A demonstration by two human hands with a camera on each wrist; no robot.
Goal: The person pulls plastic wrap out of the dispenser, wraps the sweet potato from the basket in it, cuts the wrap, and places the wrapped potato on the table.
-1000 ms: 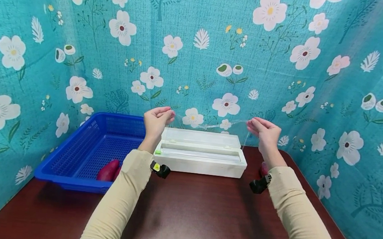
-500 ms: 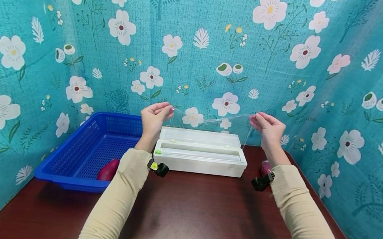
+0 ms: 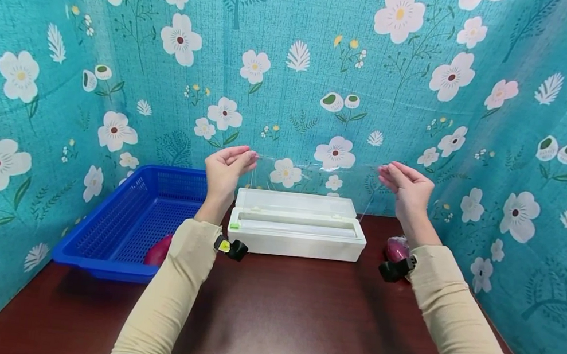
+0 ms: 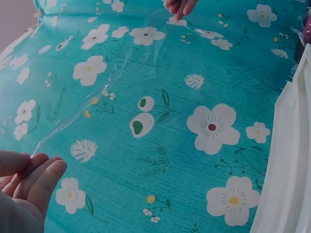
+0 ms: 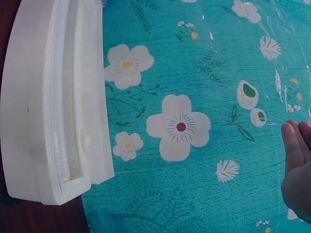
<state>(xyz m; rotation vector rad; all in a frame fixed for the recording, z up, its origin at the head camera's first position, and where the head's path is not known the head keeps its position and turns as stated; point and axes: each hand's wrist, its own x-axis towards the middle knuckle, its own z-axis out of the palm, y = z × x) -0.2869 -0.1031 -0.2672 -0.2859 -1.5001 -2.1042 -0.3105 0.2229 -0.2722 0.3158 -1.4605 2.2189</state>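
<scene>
Left of the open white box (image 3: 296, 246): blue basket (image 3: 92, 266) containing a red item (image 3: 157, 251). Above-left of the box: left hand (image 3: 224, 174), fingers clamped on clear film (image 3: 330, 169). Film spans above the box. Above-right of the box: right hand (image 3: 411, 191), fingers clamped on the film's opposite side. Right of the box: plastic-wrapped red item (image 3: 397, 248).

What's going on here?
A person's left hand and right hand pinch clear film, stretched between them, raised near an open white box. A blue basket with a red item in it stands to the left; a wrapped-looking red item lies right of the box. The film's lower edge is hard to make out.
</scene>
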